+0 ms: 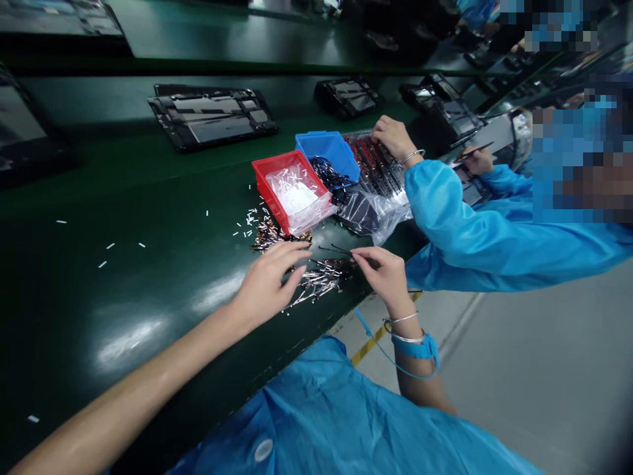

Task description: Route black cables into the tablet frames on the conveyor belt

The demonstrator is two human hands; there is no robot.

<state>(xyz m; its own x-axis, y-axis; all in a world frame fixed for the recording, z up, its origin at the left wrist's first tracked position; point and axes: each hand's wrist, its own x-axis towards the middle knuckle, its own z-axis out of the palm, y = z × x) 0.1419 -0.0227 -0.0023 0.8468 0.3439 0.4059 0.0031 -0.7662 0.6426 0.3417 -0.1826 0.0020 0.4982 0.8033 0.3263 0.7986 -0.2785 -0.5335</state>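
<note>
My right hand [384, 274] pinches the end of a thin black cable [341, 249] between thumb and fingertips; there may be two strands. My left hand [271, 280] reaches in from the other side, its fingers stretched and its thumb apart, with nothing visible in it. Below and between the hands lies a pile of short silvery and black cables [324, 278]. Just beyond my left fingers is a heap of small orange-and-black parts [264, 234]. A red bin [270, 191] behind it holds a clear bag of tiny white strips.
A blue bin [341, 148] with black cables stands behind the red one, beside a plastic bag [378, 211]. A co-worker's hand [393, 137] touches rows of red-and-black parts. Opened device frames [212, 117] stand along the green bench [163, 257], where loose white strips lie.
</note>
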